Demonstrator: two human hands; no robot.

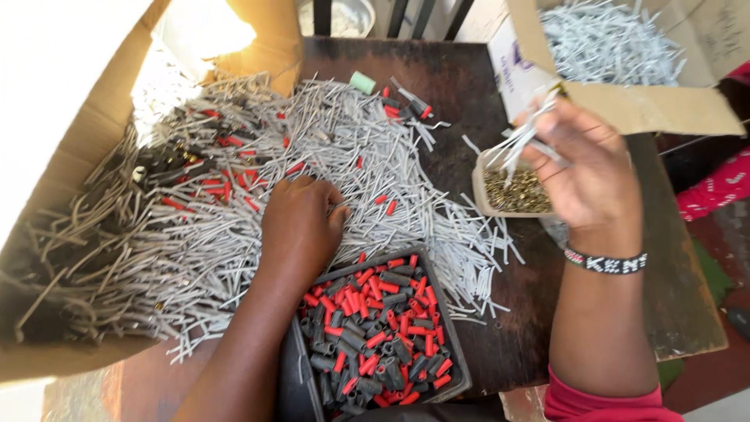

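the right hand [582, 168] is pinched on a small bunch of thin grey tubes [522, 141] over the shallow tray of small brass bits [516, 191] at the dark wooden table's [516, 328] far right; the left hand [301, 227] lies curled on the big heap of grey tube pieces [234, 227], grip unclear; judging by that heap, most remains.

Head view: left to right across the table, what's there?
Open cardboard flap → heap of grey tubes → left hand resting on the heap → black tray of red and grey caps → small dish of brass bits → right hand holding grey tubes.
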